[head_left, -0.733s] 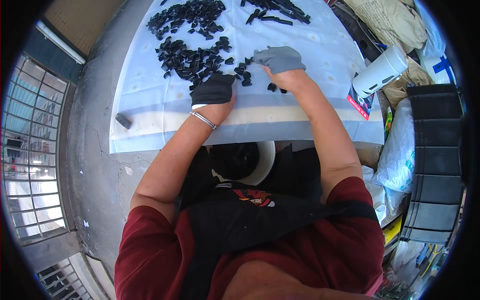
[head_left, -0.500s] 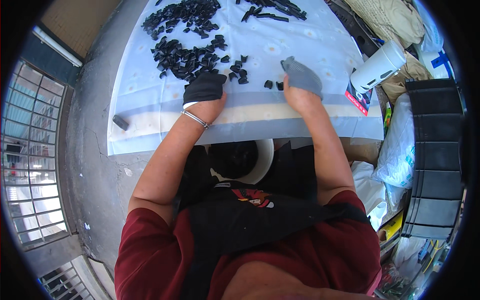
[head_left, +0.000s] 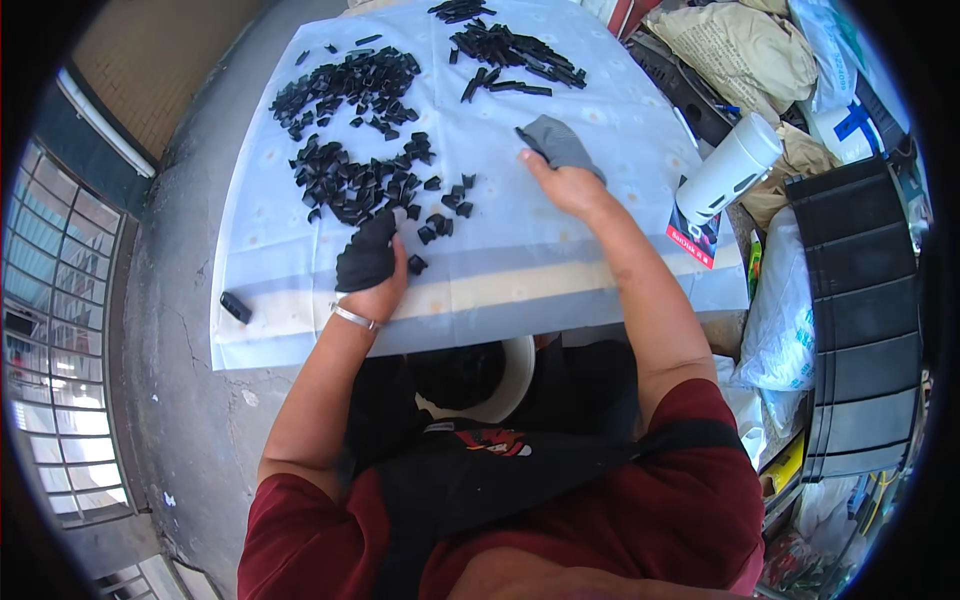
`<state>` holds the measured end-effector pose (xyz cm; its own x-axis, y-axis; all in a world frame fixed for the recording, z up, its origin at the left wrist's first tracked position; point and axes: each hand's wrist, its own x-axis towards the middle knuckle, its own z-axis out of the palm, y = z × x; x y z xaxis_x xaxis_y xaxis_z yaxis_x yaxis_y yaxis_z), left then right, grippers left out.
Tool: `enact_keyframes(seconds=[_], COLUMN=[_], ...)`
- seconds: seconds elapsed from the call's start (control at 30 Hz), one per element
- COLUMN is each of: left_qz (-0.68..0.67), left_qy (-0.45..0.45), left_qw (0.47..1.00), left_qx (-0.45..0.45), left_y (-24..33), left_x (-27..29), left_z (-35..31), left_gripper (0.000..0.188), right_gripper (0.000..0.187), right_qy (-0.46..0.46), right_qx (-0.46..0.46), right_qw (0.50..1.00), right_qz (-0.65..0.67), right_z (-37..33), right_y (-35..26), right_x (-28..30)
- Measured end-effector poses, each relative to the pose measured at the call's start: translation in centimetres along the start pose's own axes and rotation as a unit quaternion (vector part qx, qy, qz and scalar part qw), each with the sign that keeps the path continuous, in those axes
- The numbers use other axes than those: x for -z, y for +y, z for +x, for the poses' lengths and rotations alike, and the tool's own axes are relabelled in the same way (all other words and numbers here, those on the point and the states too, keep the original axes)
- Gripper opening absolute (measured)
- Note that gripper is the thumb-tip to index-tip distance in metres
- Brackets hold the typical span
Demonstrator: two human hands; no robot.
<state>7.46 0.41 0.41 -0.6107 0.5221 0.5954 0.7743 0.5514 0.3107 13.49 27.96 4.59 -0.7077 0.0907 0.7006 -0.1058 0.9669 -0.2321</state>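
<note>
My left hand point(head_left: 372, 258), in a black glove with a bare thumb, is at the near edge of a pile of small black curved pieces point(head_left: 355, 185). Its fingers are curled in, and whatever is in them is hidden. One loose black piece point(head_left: 417, 265) lies beside its thumb, with several others a little farther right. My right hand point(head_left: 565, 160), in a grey glove, is farther out over the tablecloth point(head_left: 520, 290). Its fingers stretch to the left, with the thumb apart, and nothing shows in them. Toward the far side lies a heap of longer black strips point(head_left: 515, 55).
A second heap of black pieces point(head_left: 350, 85) lies at far left, and a small dark object point(head_left: 236, 307) near the left corner. A white tumbler point(head_left: 730, 168) stands at the right edge. Below the table edge is a white bucket point(head_left: 518, 375). Bags point(head_left: 780, 300) crowd the right side.
My right hand has moved away from me and left. My left hand has shifted left, nearer the pile's edge. The two pieces beside my right hand have left that spot. The view has tilted up.
</note>
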Motion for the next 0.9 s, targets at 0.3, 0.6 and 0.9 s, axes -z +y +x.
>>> enact_keyframes(seconds=[0.3,0.6,0.9], left_qz=[-0.089,-0.173,-0.124], left_qy=[-0.078,-0.145,-0.060], left_qw=[0.992,0.974,0.989], left_qx=[0.046,0.027,0.060], left_y=[0.0,-0.1,-0.2], left_x=[1.8,3.0,2.0], left_z=[-0.4,1.5,0.0], left_gripper=[0.024,0.024,0.021], right_gripper=[0.024,0.040,0.033], right_qy=[-0.110,-0.196,-0.333], right_qx=[-0.261,-0.241,-0.098], right_qw=[0.958,0.950,0.938], right_qz=[-0.045,-0.027,0.006], right_z=[10.8,17.6,10.1], right_y=[17.6,22.1,7.6], right_x=[-1.7,-10.0,-5.9])
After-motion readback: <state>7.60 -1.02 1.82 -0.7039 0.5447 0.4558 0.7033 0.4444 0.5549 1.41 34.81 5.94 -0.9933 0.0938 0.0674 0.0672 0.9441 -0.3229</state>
